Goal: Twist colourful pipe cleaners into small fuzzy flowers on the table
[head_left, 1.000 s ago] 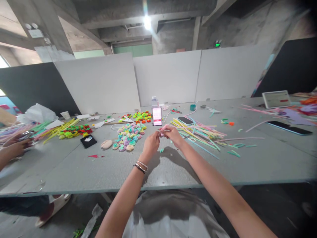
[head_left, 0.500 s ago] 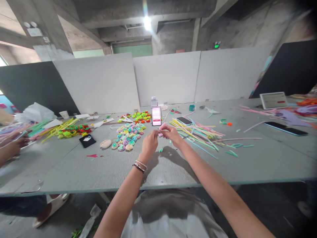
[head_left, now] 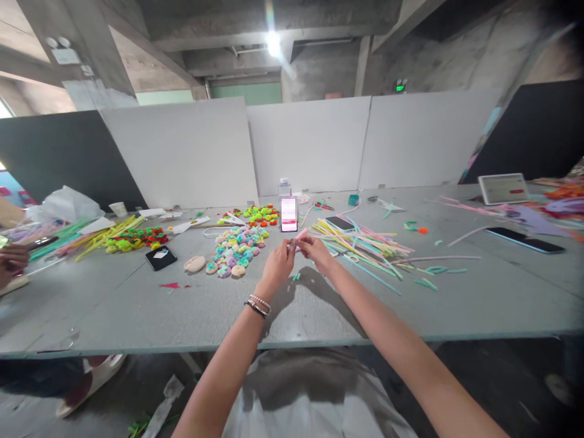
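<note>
A short pink pipe cleaner (head_left: 302,233) is pinched between my two hands above the table's middle. My left hand (head_left: 279,260) is closed, thumb and forefinger together at its lower end. My right hand (head_left: 319,253) meets it from the right, fingertips also closed on the pink piece. The fingers partly hide its lower part. Left of my hands lies a heap of small pastel fuzzy coils (head_left: 239,246). On the right is a loose bundle of pastel pipe cleaners (head_left: 365,243). A few green snippets (head_left: 296,277) lie under my hands.
A lit phone (head_left: 289,214) stands upright behind my hands, before a bottle (head_left: 283,185). Another phone (head_left: 340,223) lies by the bundle, a black square (head_left: 161,258) to the left. Red-green pieces (head_left: 137,240) are farther left. A co-worker's hand (head_left: 13,261) shows at the left edge.
My hands stay close together and have shifted only slightly; the pink pipe cleaner now tilts more to the right. The co-worker's hand at the left has drawn back toward the edge.
</note>
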The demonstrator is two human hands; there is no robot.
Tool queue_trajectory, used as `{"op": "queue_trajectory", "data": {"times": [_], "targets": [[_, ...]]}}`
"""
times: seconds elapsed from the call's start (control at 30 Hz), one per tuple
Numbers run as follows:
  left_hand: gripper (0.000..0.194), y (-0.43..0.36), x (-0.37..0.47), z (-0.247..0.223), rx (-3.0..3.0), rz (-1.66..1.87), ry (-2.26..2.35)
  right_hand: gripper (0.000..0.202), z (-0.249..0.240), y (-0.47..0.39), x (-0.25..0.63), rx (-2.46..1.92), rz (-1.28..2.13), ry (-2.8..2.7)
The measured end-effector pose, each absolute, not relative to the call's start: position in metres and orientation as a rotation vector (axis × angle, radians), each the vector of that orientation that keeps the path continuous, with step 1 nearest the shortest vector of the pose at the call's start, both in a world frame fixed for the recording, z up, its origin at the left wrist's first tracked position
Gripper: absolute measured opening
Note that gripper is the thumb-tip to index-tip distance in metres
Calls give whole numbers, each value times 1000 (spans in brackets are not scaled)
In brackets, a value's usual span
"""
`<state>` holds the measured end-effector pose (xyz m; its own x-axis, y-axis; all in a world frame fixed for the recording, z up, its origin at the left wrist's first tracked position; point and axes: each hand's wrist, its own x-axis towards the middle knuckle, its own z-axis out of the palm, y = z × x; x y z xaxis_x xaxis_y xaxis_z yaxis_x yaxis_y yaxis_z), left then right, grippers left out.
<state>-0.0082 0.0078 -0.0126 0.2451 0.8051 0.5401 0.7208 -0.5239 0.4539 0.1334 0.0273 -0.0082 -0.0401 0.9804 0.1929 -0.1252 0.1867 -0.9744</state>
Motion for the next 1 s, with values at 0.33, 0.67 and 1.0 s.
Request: {"op": "queue_trajectory", "data": {"times": [0.33,0.67,1.0], "targets": [[33,7,-9,-7,2320,1118,1512,44,-3,21,133,-902,1135,-1322],[32,2,-4,-10,2437,1037,1488,46,-8,27,133,-939,1099,-1247],[33,4,-10,-7,2415,1105,1609,43,-1,20,134,-859,1107,-1357]]}}
